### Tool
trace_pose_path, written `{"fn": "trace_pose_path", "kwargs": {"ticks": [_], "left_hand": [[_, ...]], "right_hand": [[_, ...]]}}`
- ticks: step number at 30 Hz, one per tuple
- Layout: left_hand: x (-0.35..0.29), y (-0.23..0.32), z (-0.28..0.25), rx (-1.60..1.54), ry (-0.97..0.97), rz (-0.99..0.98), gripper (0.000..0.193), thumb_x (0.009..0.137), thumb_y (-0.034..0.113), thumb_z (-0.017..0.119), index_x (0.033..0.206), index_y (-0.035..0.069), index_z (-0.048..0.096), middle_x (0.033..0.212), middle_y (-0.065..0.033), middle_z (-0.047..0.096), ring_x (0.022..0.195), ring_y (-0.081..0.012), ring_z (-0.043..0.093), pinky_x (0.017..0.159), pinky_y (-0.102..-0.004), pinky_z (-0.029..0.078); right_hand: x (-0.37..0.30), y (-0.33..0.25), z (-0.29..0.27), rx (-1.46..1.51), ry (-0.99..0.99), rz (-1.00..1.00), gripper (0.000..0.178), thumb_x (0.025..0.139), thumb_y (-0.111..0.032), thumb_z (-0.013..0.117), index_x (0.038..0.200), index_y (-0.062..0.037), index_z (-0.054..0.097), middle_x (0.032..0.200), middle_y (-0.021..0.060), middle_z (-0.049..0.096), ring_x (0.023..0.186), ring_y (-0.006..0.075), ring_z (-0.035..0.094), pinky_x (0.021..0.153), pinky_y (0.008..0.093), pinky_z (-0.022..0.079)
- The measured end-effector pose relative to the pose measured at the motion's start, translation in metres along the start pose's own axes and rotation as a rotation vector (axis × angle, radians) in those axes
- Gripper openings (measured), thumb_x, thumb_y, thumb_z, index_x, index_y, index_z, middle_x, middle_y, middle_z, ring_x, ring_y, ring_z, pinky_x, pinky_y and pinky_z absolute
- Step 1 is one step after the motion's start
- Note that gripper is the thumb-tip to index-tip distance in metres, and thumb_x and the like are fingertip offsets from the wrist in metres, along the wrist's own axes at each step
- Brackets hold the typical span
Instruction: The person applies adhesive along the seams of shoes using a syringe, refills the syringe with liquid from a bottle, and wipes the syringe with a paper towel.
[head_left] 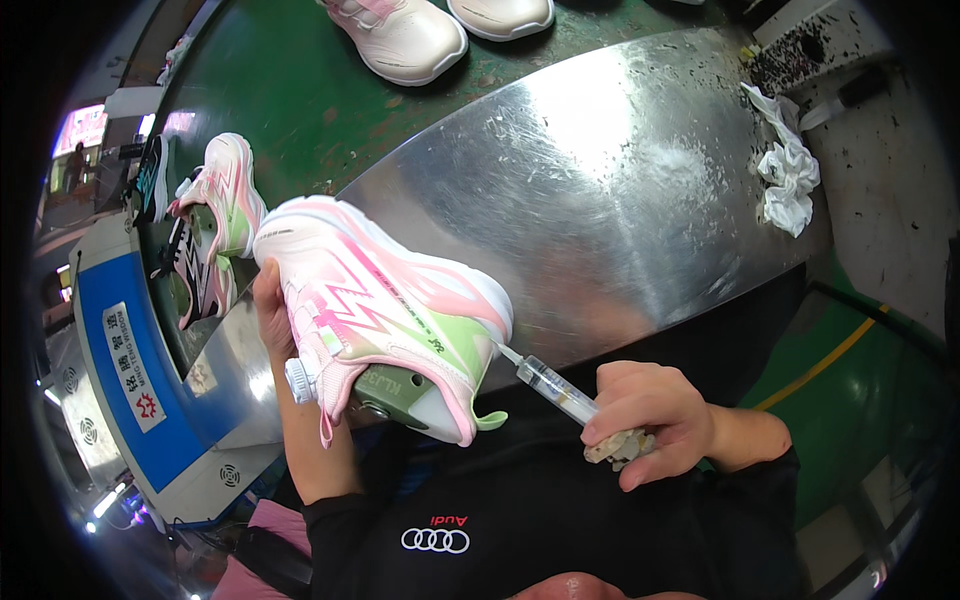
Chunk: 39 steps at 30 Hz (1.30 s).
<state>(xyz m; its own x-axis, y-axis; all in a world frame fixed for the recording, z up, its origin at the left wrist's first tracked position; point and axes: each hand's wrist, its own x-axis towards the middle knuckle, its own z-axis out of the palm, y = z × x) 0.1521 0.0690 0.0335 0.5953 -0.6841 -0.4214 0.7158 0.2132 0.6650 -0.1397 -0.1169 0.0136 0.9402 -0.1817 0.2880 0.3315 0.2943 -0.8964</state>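
A pink, white and light green sneaker (375,290) is held up over the metal plate, its toe to the upper left. My left hand (270,305) grips it from the toe side, most of the fingers hidden behind the shoe. A green shoe last (393,392) fills the sneaker's opening, and a dial (299,380) sticks out at its tongue. My right hand (650,420) is closed around a clear syringe (557,390) whose rear end is covered with crusty tan material. The syringe's thin tip meets the sneaker near the heel, at the sole edge; exact contact is hard to tell.
A shiny metal plate (640,180) lies before me on a green surface (300,110). Pale sneakers (405,40) stand at the far side. More shoes (225,190) sit at left beside a blue-and-white machine panel (140,370). A crumpled white cloth (788,170) lies at the right edge.
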Motion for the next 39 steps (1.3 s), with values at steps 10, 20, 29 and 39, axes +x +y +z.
{"fn": "trace_pose_path", "kwargs": {"ticks": [10,20,29,39], "left_hand": [[-0.057,0.022,-0.053,0.576,0.112,0.028,0.062,0.083,0.036,0.060,0.127,-0.004,0.043,0.116,-0.0209,0.058,0.103,-0.0343,0.060,0.088,-0.0460,0.050],[-0.113,0.008,-0.070,0.509,0.306,0.037,0.059,0.067,-0.001,0.061,0.124,0.007,0.045,0.131,-0.0100,0.044,0.118,-0.0267,0.047,0.094,-0.0342,0.048],[-0.145,-0.015,-0.049,0.490,0.344,-0.034,0.053,0.080,0.011,0.064,0.127,-0.004,0.044,0.120,-0.0172,0.055,0.106,-0.0263,0.059,0.090,-0.0359,0.051],[-0.171,-0.056,-0.041,0.069,0.130,-0.215,0.088,0.072,0.007,0.072,0.142,0.000,0.020,0.137,-0.0180,0.042,0.125,-0.0303,0.045,0.107,-0.0433,0.033]], "right_hand": [[0.008,0.015,0.011,-0.167,0.020,-0.098,0.040,0.074,-0.031,0.077,0.101,-0.0044,0.065,0.079,0.0032,0.065,0.058,0.0193,0.049,0.055,0.0309,0.035],[0.017,0.016,0.023,-0.229,0.021,-0.056,0.038,0.070,-0.022,0.079,0.101,-0.0073,0.064,0.077,0.0015,0.062,0.061,0.0199,0.046,0.054,0.0301,0.039],[0.017,0.013,0.032,-0.246,0.000,-0.031,0.038,0.069,-0.024,0.079,0.100,-0.0072,0.064,0.074,0.0018,0.061,0.060,0.0202,0.046,0.053,0.0299,0.039],[0.018,0.002,0.040,-0.306,0.018,-0.067,0.039,0.073,-0.027,0.078,0.100,-0.0038,0.064,0.076,0.0025,0.064,0.055,0.0178,0.047,0.052,0.0302,0.035]]}}
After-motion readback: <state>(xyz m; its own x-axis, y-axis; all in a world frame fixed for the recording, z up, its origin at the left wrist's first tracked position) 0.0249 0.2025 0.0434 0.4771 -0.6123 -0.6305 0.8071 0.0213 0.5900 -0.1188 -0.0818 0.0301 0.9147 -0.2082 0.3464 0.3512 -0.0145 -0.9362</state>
